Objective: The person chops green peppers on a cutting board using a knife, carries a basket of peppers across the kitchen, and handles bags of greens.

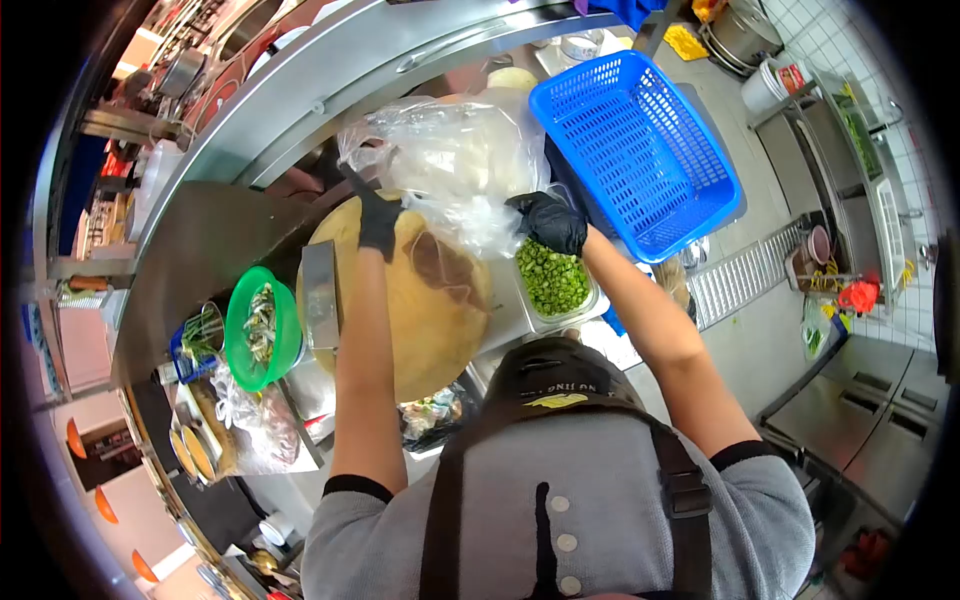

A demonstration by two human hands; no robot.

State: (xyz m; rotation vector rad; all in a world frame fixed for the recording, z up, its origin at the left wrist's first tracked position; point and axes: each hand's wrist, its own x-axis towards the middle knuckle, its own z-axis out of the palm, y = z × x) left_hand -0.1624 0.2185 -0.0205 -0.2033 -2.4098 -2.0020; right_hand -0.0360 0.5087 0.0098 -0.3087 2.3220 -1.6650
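My left hand (378, 222), in a black glove, reaches over the round wooden chopping board (400, 335). Its fingers are stretched out, with the tips at the left edge of a large clear plastic bag (450, 150). Pale contents show through the plastic. My right hand (552, 222), also black-gloved, is closed on the bag's gathered near end. Just below that hand sits a clear container of chopped green vegetable (553, 280). A dark reddish piece, perhaps meat (443, 265), lies on the board under the bag's edge. A cleaver (320, 295) rests at the board's left side.
An empty blue plastic basket (640, 160) stands to the right of the bag. On the left are a green colander (262, 330) with small fish-like pieces and a small blue basket (197, 345) of greens. A steel shelf (330, 105) runs along the far side.
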